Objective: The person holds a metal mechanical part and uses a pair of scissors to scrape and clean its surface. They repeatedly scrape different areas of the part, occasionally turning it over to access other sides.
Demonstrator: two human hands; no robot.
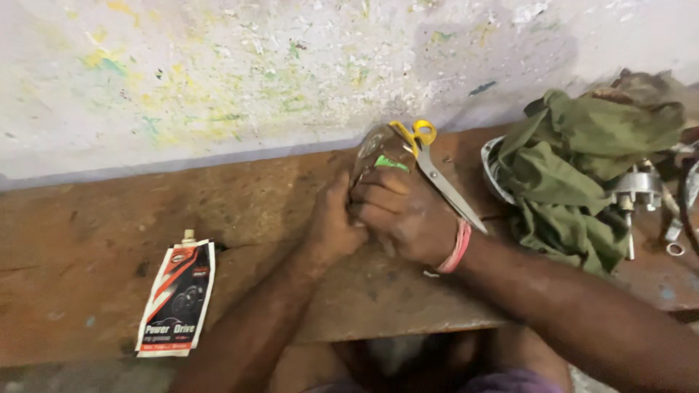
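Clear plastic, apparently a bottle with a green label [380, 154], lies at the back edge of the worn brown wooden bench [87, 247], against the paint-flecked wall. Left hand [333, 222] and right hand [400, 211] are both closed around its near end; what they have done to it is hidden. Yellow-handled steel scissors [437, 175] lie untouched just beside the right hand, a crumpled olive cloth [575, 167] at the right edge, a flat grease pouch [177, 298] toward the front-left.

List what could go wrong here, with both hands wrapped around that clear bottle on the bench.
1. The scissors lie open-side against the right hand; a slip could nick it.
2. The clear bottle is gripped by the right hand and left hand together, so it might crack or squirt under the squeeze.
3. The green cloth covers metal parts that could snag.
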